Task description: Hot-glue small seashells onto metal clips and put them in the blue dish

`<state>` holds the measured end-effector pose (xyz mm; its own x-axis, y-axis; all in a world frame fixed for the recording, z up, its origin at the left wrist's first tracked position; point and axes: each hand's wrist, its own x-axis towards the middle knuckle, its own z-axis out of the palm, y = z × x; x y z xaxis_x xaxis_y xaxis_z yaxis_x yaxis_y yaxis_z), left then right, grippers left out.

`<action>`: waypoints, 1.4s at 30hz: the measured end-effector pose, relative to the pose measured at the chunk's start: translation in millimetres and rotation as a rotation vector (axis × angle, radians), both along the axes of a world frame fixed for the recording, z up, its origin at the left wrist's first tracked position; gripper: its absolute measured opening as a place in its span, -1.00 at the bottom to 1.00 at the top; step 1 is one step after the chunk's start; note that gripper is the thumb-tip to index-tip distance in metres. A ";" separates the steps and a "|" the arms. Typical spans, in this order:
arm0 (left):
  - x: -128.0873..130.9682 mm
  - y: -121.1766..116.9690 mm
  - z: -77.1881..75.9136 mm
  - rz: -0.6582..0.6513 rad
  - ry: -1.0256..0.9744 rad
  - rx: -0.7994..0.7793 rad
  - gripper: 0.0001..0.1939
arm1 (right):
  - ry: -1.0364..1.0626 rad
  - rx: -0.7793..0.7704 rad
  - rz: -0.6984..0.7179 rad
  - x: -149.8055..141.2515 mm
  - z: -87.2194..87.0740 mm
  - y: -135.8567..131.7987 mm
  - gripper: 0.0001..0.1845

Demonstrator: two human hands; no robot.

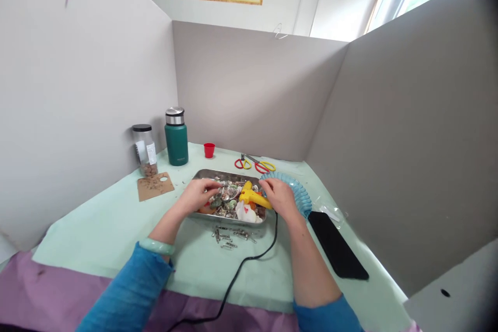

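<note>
A metal tray [205, 173] full of small shells and trinkets sits on the pale green table cover. My left hand [201, 193] reaches into the tray's left side, its fingers curled down among the shells; what they pinch is hidden. My right hand [280, 198] rests at the tray's right end beside a yellow glue gun [252, 196] that lies across the shells. Its fingers curl toward the gun's handle. Its black cord [249, 262] runs toward me. A ribbed blue dish [299, 193] lies just behind my right hand.
Scissors with red and yellow handles [254, 164], a small red cup [209, 150], a green flask [176, 137] and a clear jar [144, 149] stand behind the tray. A brown card [154, 185] lies left, metal clips [229, 236] in front, a black phone [336, 244] right. Grey partitions enclose the desk.
</note>
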<state>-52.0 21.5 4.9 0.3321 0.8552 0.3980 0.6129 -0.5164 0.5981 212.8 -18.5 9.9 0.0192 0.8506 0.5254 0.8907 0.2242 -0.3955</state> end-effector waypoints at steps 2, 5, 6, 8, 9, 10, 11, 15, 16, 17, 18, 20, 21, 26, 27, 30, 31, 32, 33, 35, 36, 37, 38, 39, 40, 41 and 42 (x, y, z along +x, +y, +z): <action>-6.3 0.0 9.6 0.123 0.038 0.019 -0.68 | 0.032 0.014 0.003 -0.9 0.8 0.1 -0.57; -21.3 9.6 26.5 0.274 0.047 0.123 -0.60 | 0.086 0.039 0.003 -1.8 0.4 0.6 -0.57; -27.5 16.5 31.5 0.286 0.035 0.177 -0.62 | 0.102 0.042 0.007 -1.9 0.2 0.7 -0.58; -40.9 35.6 39.7 0.293 0.040 0.246 -0.72 | 0.130 0.033 0.029 -2.2 0.6 -0.1 -0.61; -47.6 47.2 43.3 0.306 0.048 0.256 -0.72 | 0.138 0.024 0.043 -2.3 1.8 -0.9 -0.63; -53.9 59.7 46.8 0.352 0.045 0.261 -0.64 | 0.143 0.018 0.057 -2.5 3.6 -2.1 -0.65; -59.5 72.6 50.5 0.422 0.030 0.261 -0.55 | 0.143 0.012 0.073 -2.8 6.4 -3.4 -0.66; -72.3 122.1 72.7 0.707 -0.019 0.292 -0.34 | 0.119 0.005 0.119 -5.4 25.6 -7.8 -0.66; -73.3 133.2 80.5 0.750 -0.017 0.308 -0.31 | 0.110 0.008 0.139 -6.8 32.0 -8.0 -0.66; -73.8 143.8 89.0 0.782 -0.010 0.325 -0.28 | 0.092 -0.002 0.166 -8.7 38.9 -7.5 -0.65; -74.1 154.1 98.1 0.802 0.001 0.340 -0.25 | 0.076 -0.011 0.184 -11.4 46.1 -6.1 -0.65; -75.6 173.9 116.6 0.827 0.029 0.348 -0.19 | 0.036 -0.032 0.224 -19.6 61.1 0.6 -0.68; -77.2 183.4 125.5 0.837 0.042 0.333 -0.16 | 0.012 -0.037 0.253 -25.6 68.6 6.5 -0.69; -94.1 224.6 158.1 0.762 0.141 0.147 -0.13 | -0.115 -0.059 0.421 -78.7 99.0 70.0 -0.73; -98.0 230.3 161.7 0.725 0.157 0.112 -0.14 | -0.125 -0.079 0.462 -93.5 101.8 89.5 -0.75; -106.6 240.9 168.0 0.648 0.184 0.056 -0.16 | -0.121 -0.144 0.534 -142.1 100.8 154.3 -0.64; -108.3 242.4 169.0 0.638 0.193 0.054 -0.16 | -0.104 -0.164 0.546 -158.4 97.6 175.7 -0.49; -109.6 243.2 169.8 0.631 0.205 0.057 -0.17 | -0.059 -0.179 0.550 -174.3 93.4 195.9 -0.33; -110.7 243.4 170.5 0.626 0.221 0.063 -0.19 | -0.001 -0.202 0.557 -189.4 88.6 214.1 -0.19; -112.3 242.8 171.4 0.615 0.270 0.090 -0.23 | 0.117 -0.216 0.547 -216.7 78.4 243.7 0.02; -113.1 242.2 171.8 0.607 0.300 0.109 -0.25 | 0.183 -0.219 0.544 -228.7 73.5 254.7 0.11; -114.0 241.6 172.0 0.597 0.328 0.130 -0.27 | 0.258 -0.237 0.542 -239.7 68.8 263.4 0.19; -114.9 241.0 172.0 0.588 0.349 0.150 -0.27 | 0.335 -0.238 0.535 -249.8 64.4 270.0 0.25; -115.9 240.4 171.8 0.580 0.362 0.166 -0.27 | 0.404 -0.226 0.534 -258.9 60.2 274.7 0.28; -116.7 239.9 171.3 0.572 0.368 0.179 -0.27 | 0.468 -0.205 0.532 -267.1 56.4 278.0 0.30; -117.6 239.5 170.5 0.567 0.369 0.190 -0.28 | 0.522 -0.176 0.526 -274.4 52.9 280.1 0.31; -118.3 239.0 169.6 0.564 0.364 0.200 -0.29 | 0.564 -0.149 0.515 -280.5 50.0 281.2 0.30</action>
